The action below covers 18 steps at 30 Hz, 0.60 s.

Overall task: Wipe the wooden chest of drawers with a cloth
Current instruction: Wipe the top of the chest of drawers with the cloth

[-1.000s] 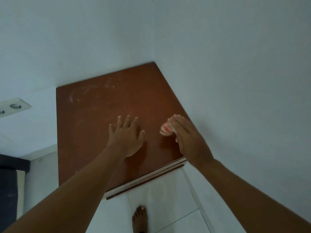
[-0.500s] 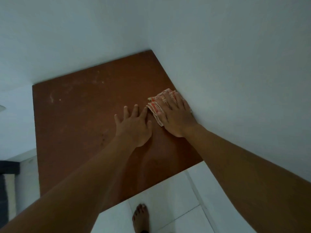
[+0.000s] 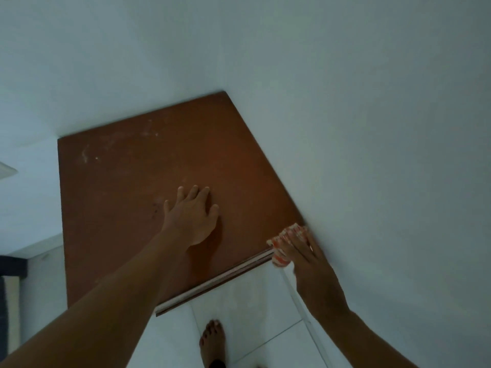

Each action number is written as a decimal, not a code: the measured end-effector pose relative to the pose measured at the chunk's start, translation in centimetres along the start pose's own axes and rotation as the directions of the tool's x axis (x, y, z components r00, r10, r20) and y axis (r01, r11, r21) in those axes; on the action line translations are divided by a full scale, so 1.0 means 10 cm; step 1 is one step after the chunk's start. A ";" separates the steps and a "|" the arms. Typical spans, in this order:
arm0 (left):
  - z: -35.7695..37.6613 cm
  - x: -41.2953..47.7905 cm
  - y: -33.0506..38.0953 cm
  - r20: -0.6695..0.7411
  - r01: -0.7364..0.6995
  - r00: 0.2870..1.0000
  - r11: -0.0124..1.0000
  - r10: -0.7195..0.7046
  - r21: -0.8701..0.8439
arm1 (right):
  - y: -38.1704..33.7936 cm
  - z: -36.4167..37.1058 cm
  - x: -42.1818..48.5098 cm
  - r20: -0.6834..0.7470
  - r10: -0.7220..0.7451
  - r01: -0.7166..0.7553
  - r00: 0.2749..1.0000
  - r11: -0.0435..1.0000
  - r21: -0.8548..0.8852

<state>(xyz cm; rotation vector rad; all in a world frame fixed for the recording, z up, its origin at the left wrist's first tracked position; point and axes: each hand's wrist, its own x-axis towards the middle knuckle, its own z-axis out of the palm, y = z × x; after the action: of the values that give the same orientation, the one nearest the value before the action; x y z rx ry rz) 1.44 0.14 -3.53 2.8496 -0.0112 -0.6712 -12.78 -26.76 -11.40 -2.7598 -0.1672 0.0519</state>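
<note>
Head view: the wooden chest of drawers (image 3: 127, 213) shows its brown top across the middle of the frame, set in a corner of the white wall (image 3: 372, 123). The left hand (image 3: 191, 219) lies flat on it at centre, fingers spread, grasping nothing. At lower right, the right hand (image 3: 310, 264) presses the red-and-white cloth (image 3: 292, 231) with straight fingers onto the top's front corner beside the wall. A bare foot (image 3: 212, 341) stands on the tiles at the bottom.

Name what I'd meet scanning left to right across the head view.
White wall fitting → pale smear on the chest top → left hand flat on the wood → cloth at the front right corner → right hand pressing it → wall.
</note>
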 end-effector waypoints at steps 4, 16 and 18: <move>0.09 -0.25 -0.10 -0.043 0.008 0.999 1.000 -0.009 -0.023 | 0.15 0.09 -0.75 0.182 -0.025 -0.008 0.983 0.984 0.176; -0.29 -0.24 -0.60 -0.090 0.072 0.993 0.996 -0.076 -0.043 | -1.14 -0.45 0.66 -0.235 -0.298 0.351 0.925 0.907 0.232; -0.46 -0.12 -0.75 -0.101 0.086 0.991 0.995 -0.091 -0.052 | -1.42 -0.50 1.19 -0.230 -0.316 0.369 0.921 0.897 0.244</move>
<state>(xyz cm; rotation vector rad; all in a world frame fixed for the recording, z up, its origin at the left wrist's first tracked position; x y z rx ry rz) 2.08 8.52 -0.58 2.8493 0.1464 -0.5320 -2.28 -14.01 -1.67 -2.3930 -0.5508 -0.2546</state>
